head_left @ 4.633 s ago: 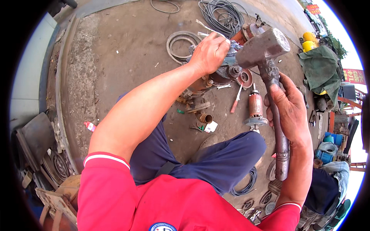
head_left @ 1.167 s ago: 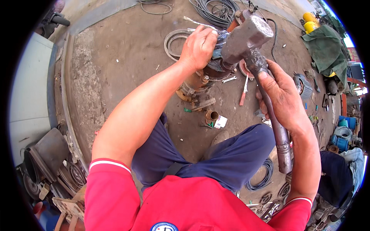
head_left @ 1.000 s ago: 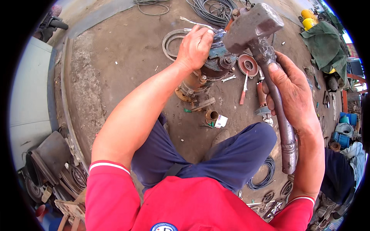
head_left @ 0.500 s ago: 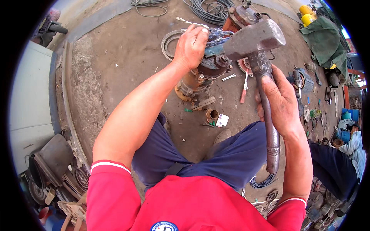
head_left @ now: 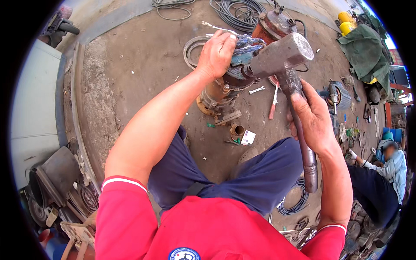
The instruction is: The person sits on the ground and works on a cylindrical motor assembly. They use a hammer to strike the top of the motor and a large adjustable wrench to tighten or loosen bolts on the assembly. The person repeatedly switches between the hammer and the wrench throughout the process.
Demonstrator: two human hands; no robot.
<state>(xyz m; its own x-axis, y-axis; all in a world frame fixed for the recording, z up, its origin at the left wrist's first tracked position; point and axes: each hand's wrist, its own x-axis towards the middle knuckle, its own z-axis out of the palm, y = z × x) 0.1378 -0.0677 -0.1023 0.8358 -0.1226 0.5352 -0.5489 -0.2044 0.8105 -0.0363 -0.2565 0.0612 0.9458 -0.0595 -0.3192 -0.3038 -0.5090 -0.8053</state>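
Observation:
In my right hand [head_left: 313,115], fingers wrapped round the handle, is a heavy sledgehammer [head_left: 281,56]. Its worn steel head hangs over the right side of a rusty, bolted motor-pump body [head_left: 221,93] standing upright between my feet. My left hand [head_left: 218,54] is closed at the top of that body, around blue-and-white rope [head_left: 250,44] bundled there. A blue-painted part [head_left: 241,60] shows beside my knuckles. What lies under my left fingers is hidden. Whether the hammer head touches the body, I cannot tell.
Behind stand a red-brown motor housing [head_left: 271,26] and coiled cable [head_left: 234,13]. On the dirt floor lie a wrench [head_left: 256,90], a red-handled knife [head_left: 273,104], a brass-coloured sleeve [head_left: 237,130] and a small white box [head_left: 248,138]. Another person [head_left: 388,169] sits at the right.
The hammer head has come down a little and slightly left, nearer the pump body. My left hand keeps its grip. More of the person at the right is in view.

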